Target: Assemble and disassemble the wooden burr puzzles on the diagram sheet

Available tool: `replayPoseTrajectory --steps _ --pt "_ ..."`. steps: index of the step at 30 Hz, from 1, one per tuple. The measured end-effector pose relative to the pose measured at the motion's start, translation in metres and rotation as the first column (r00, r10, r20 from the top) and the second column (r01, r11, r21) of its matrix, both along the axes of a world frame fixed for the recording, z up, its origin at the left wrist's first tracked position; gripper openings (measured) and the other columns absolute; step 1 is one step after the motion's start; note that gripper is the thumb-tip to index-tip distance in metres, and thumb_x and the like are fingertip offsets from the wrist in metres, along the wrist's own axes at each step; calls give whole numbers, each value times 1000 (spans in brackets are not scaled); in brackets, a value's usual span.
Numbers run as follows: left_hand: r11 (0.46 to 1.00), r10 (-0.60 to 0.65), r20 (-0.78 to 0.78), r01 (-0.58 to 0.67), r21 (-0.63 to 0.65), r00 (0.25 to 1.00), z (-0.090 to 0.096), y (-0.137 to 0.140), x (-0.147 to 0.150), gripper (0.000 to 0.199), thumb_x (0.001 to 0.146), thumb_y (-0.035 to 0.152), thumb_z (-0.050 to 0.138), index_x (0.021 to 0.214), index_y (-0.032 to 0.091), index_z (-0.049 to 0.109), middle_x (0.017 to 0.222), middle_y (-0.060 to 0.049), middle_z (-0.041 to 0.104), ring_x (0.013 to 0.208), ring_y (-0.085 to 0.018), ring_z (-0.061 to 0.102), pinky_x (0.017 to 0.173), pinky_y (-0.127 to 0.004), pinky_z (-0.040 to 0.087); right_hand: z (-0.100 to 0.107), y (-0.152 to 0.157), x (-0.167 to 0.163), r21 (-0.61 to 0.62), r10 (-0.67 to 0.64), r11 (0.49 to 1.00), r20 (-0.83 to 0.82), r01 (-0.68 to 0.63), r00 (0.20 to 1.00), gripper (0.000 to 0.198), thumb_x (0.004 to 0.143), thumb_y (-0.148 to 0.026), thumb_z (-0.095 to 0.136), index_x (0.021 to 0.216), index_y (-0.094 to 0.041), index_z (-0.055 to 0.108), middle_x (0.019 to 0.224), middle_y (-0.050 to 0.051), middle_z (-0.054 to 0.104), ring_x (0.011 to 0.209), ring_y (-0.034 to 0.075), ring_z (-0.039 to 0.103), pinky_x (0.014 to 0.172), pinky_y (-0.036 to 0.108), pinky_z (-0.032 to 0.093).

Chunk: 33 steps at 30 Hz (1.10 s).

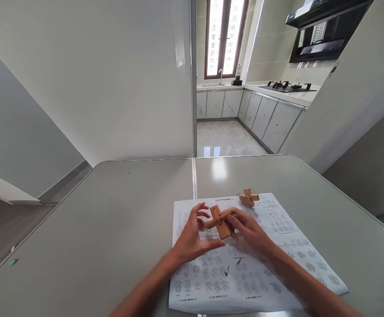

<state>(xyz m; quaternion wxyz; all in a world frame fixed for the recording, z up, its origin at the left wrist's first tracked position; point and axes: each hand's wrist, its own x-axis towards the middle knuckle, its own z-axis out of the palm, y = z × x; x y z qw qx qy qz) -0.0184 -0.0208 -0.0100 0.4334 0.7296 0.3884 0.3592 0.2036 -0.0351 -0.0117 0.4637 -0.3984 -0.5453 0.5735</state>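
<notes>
As right hand (247,225) grips wooden cross (224,230), grey table (132,211); kitchen (229,134)

This looks like a home; past the smooth, grey tabletop (129,220) is a kitchen (272,50); it has a flat, black stove (290,87) below a shiny, black hood (337,28); there are white, stone-patterned cupboards (261,115), a curved, silver tap (221,74) by a brown-framed glass window (225,37), and shiny, pale floor tiles (228,133).
</notes>
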Motion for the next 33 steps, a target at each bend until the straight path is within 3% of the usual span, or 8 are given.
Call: replayPoseTrajectory --steps 2,6,10,15,22,28,33 --pt "998 -53 17 53 -24 998 1 -1 0 108 64 39 97 151 33 34 150 -14 48 129 -31 55 102 -48 56 -4 -2 -5 -18 69 997 -38 -69 997 41 97 -60 61 107 -23 74 66 -2 57 55 14 50 57 28 42" --pt "995 -95 34 96 -31 995 6 -5 1 92 70 33 91 147 34 40 137 -9 57 127 -29 58 100 -48 59 -10 -3 -7 -3 138 990 -12 -138 990 37 99 -55 59 111 -24 76 79 2 64 64 16 57 63 30 48" --pt "999 -28 -25 29 32 999 5 -6 0 88 67 32 91 142 29 45 129 -8 61 116 -27 63 90 -42 64 -12 -2 -5 111 23 993 139 -39 990 29 100 -47 60 109 -26 77 88 4 70 69 18 59 64 30 48" --pt "985 71 -149 -46 164 986 2 -5 -1 87 61 33 91 136 28 50 124 -8 65 109 -27 64 85 -41 65 -12 -2 -2 351 -201 933 331 77 922 12 96 -35 66 98 -28 75 88 4 73 69 20 62 67 34 50" --pt "972 49 -203 0 235 978 7 0 -5 85 61 29 89 136 28 49 122 -8 66 106 -27 65 92 -46 62 -12 -2 -2 355 -191 933 374 50 908 10 98 -31 63 98 -28 72 78 1 72 67 21 66 67 34 51" --pt "978 45 -225 4 210 973 11 1 -5 85 59 35 91 134 26 52 118 -7 67 103 -27 66 82 -42 64 -19 -3 -3 456 -253 889 401 48 880 14 101 -34 58 100 -26 69 89 4 76 67 19 65 60 30 47" --pt "974 67 -257 -7 227 964 12 1 -5 84 57 36 91 132 24 55 116 -7 69 101 -28 66 85 -44 64 -19 -4 -2 464 -247 886 452 11 857 15 104 -34 53 102 -25 66 88 3 75 70 19 67 60 29 47"
